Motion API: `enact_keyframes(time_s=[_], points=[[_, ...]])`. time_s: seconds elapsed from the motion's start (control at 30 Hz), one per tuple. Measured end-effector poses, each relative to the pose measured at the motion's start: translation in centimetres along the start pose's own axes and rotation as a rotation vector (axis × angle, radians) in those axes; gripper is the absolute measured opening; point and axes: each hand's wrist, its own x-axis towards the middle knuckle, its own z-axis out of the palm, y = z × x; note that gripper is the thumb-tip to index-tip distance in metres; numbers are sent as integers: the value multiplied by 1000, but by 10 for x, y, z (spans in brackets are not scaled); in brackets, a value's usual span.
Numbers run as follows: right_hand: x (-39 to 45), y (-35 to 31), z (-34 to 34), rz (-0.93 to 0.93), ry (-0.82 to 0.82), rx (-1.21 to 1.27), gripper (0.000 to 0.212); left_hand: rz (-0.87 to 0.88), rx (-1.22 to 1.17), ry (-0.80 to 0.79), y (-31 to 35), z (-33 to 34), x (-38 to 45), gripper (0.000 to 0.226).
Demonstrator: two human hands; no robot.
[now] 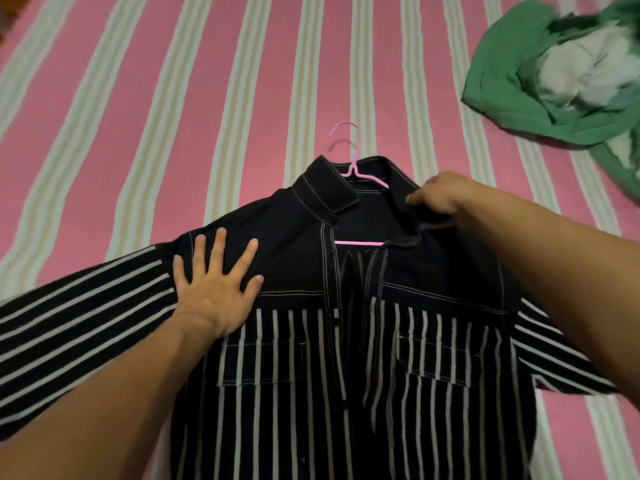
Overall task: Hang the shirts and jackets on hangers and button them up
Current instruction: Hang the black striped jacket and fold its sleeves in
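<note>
Pressing left hand (218, 289) flat on the shirt (294, 341), right hand (440, 199) pinching its collar (429, 223); tugging could slip the hanger (353, 168) off-shoulder.

No legible text, label, brand, number or sign anywhere in the head view. Only patterns: white stripes and contrast stitching on the black shirt (311, 358), pale bands on the pink bedsheet (138, 98).
</note>
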Motion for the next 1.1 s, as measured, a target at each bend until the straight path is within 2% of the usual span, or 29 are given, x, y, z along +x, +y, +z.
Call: enact_keyframes(time_s=[0.03,0.07,0.1,0.13,0.2,0.23,0.33,0.4,0.5,0.6,0.7,0.77,0.83,0.9,0.97,1.1], points=[[-2,-4,1,-45,-53,282,19,-11,8,-47,2,-7,1,62],[-8,-11,2,-104,-121,559,28,-23,16,-99,3,-15,3,62],[-19,-17,6,-157,-193,758,38,-37,16,-157,3,-23,4,64],[-34,-19,13,-204,-246,824,43,-52,16,-212,5,-31,6,65],[-66,-5,34,-290,-278,697,50,-81,27,-268,13,-49,6,70],[-81,14,46,-342,-208,561,52,-86,35,-236,19,-52,0,71],[-134,100,74,-517,118,89,34,19,-22,116,36,-30,-57,65],[-171,171,85,-533,149,-151,28,163,-108,267,43,11,-132,63],[-228,277,104,-486,96,-393,38,204,-143,171,29,89,-270,60],[-291,356,116,-374,87,-462,50,-15,-88,-12,-8,146,-383,62],[-343,414,124,-374,189,-644,58,-218,-119,-88,-44,157,-430,72],[-359,440,126,-222,339,-643,65,-215,-254,26,-59,157,-441,67],[-358,455,120,69,431,-481,65,-257,-494,113,-61,155,-436,49],[-362,458,116,236,460,-353,51,-325,-679,110,-66,147,-434,30],[-375,456,110,235,497,-307,30,-297,-726,91,-75,148,-441,16],[-413,457,89,188,592,-331,20,-288,-693,92,-102,144,-480,21]])
